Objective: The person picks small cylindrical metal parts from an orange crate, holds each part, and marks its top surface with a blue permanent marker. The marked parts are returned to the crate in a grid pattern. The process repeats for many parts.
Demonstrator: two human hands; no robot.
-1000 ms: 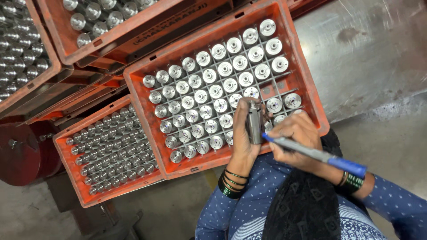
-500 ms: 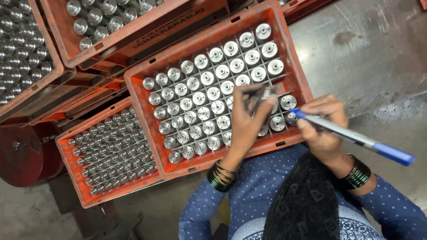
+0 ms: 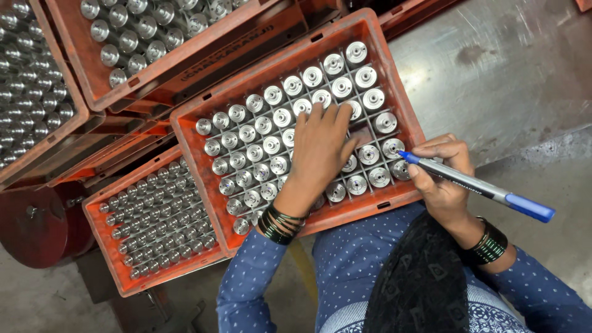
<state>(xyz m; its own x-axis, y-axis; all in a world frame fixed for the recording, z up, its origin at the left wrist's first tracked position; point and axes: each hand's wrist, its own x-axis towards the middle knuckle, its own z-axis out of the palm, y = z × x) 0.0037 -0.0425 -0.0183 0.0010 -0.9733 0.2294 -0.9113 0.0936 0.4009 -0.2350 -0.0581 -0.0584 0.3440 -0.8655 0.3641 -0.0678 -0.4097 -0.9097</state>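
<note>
Blue marker held tilted beside upright metal cylinders in orange crate

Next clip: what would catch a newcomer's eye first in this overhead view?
The orange crate at centre, its grid filled with shiny metal cylinders, stands out first. The left hand lies spread over the cylinders near the middle of the crate, while the right hand at the crate's right edge holds a blue-capped marker pen. More orange crates of smaller metal parts crowd the left and top.

Left hand on crated cylinders, pen in right hand
</note>
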